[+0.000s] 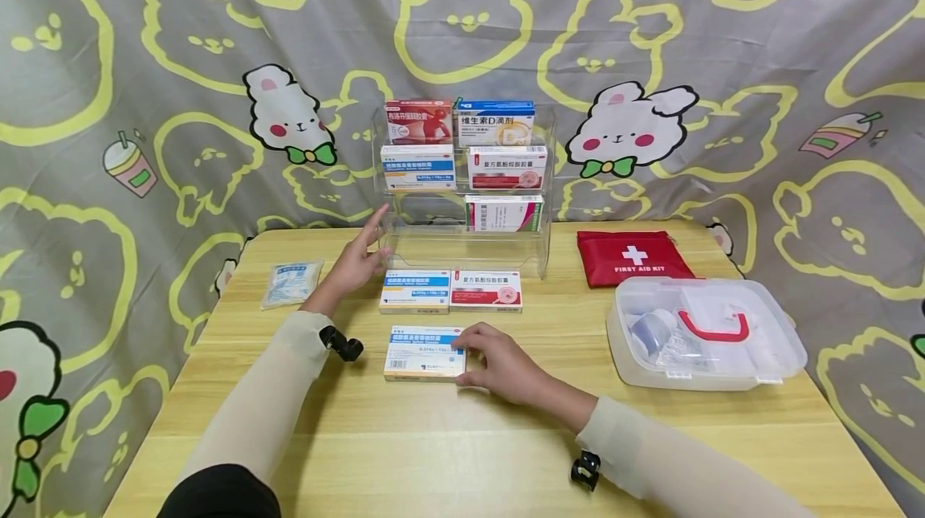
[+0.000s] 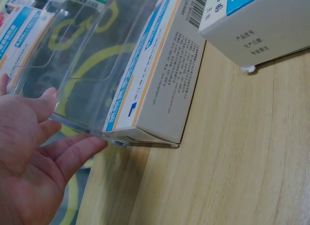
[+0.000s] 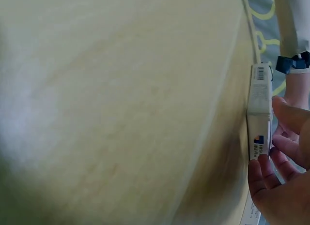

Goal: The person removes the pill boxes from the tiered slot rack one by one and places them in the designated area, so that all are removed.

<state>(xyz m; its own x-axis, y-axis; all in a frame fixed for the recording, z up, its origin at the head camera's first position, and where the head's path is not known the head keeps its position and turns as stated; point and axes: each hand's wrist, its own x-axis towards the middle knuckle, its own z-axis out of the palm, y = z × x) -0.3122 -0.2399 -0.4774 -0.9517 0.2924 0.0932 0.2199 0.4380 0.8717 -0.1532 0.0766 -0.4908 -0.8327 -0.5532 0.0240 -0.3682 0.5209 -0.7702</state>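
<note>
In the head view my right hand pinches the right end of a blue-and-white medicine box lying on the table, thumb at the near corner and fingers at the far one. My left hand is beside a clear acrylic display rack, its fingers extended at the rack's left side edge. Medicine boxes fill the rack's upper two tiers in pairs. One white, green and pink box occupies the right of the tier below. Before the rack, another blue-and-white box lies against a red-and-white box.
A translucent plastic case with a red handle stands on the right, holding packets and a roll. Behind it lies a red first aid pouch. On the left is a small clear packet. A patterned curtain hangs behind the table.
</note>
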